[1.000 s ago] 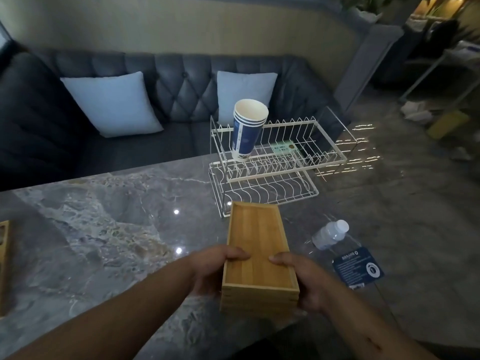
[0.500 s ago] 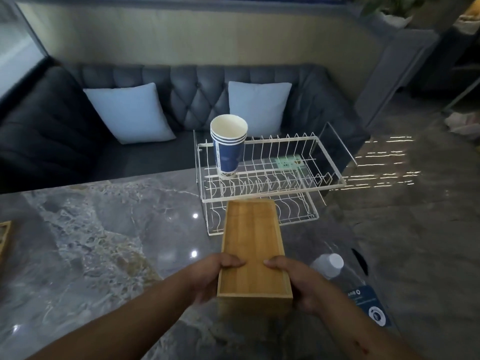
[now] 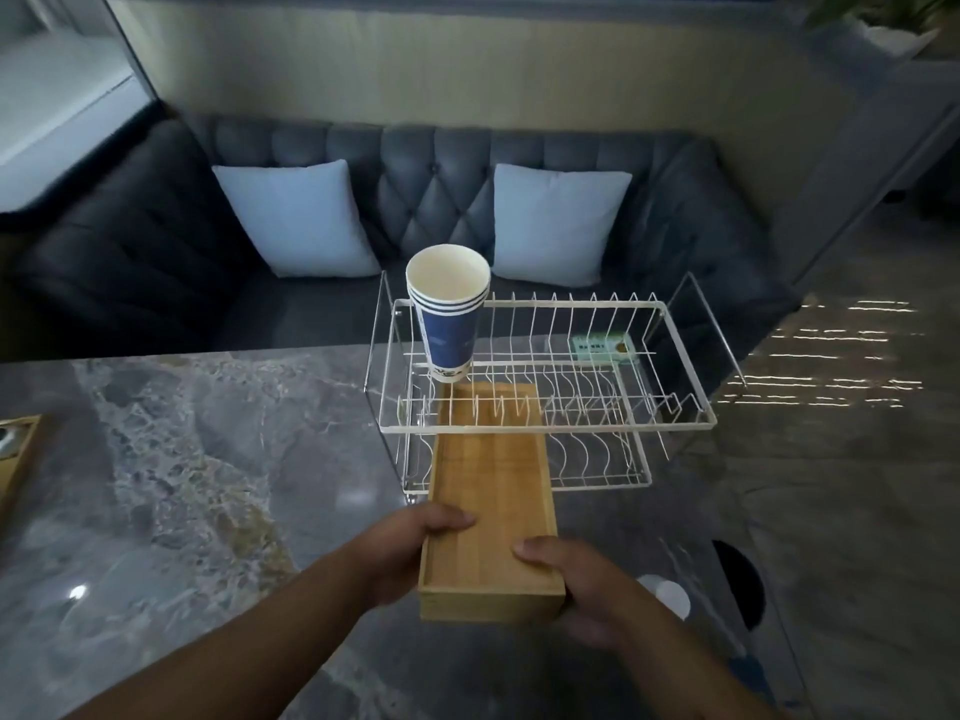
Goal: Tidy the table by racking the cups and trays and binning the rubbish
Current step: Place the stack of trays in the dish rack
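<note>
A stack of wooden trays (image 3: 491, 491) is held lengthwise in front of me. My left hand (image 3: 402, 550) grips its left side and my right hand (image 3: 587, 589) grips its right near corner, thumbs over the rim. The trays' far end reaches into the lower tier of the white two-tier wire rack (image 3: 670, 426), under the upper tier. A stack of blue paper cups (image 3: 448, 309) stands upright in the rack's upper left corner.
A plastic bottle (image 3: 667, 597) lies on the grey marble table (image 3: 208, 459) by my right wrist. Another wooden tray (image 3: 18, 459) shows at the left edge. A green packet (image 3: 597, 348) lies in the rack. A dark sofa with two white cushions stands behind.
Both hands have pushed the trays forward, so the far end has gone from in front of the rack to under its upper tier. The view has moved closer.
</note>
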Demonstrator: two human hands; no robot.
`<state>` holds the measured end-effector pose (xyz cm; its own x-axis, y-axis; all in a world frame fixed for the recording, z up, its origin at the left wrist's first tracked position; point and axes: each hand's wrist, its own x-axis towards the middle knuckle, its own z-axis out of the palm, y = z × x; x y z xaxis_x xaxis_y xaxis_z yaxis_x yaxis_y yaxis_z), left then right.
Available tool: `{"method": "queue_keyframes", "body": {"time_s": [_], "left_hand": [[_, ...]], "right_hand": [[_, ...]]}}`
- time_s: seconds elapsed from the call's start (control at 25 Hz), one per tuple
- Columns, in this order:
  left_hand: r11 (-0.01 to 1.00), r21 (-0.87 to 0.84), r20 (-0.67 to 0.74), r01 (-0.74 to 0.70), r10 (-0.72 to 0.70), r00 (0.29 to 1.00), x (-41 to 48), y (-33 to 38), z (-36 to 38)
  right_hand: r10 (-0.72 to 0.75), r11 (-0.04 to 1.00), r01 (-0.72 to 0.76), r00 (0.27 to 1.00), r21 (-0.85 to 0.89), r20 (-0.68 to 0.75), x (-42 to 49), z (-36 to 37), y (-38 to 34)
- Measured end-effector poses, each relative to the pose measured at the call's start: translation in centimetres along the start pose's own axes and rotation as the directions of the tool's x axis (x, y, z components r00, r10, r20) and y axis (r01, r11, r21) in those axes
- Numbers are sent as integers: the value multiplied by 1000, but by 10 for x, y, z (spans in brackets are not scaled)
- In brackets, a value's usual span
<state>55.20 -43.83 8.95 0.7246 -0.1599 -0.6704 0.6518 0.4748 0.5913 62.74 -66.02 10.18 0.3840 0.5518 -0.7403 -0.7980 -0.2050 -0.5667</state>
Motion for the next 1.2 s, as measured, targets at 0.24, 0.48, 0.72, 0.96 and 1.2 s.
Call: {"method": "queue_keyframes", "body": {"time_s": [0.24,0.48,0.72,0.96,1.2], "left_hand": [[997,-43,-27,-68,66,997,11,-2,-11],[992,125,-172,34,-12,985,16,-10,-20],[997,70,-227,-40,55,972,37,5,-22],[996,64,-269,-64,79,960,54,14,-31],[998,59,-302,-30,46,952,68,20,-36]], "right_hand": [[-34,996,30,998,-80,-55,28,-2,-19],[-5,997,1,999,-75,-50,55,-5,-35],[47,998,-47,999,-51,-15,79,-9,-51],[43,993,-41,999,-115,15,89,-15,-61],[-4,995,-2,998,-95,-62,105,-15,-60]]}}
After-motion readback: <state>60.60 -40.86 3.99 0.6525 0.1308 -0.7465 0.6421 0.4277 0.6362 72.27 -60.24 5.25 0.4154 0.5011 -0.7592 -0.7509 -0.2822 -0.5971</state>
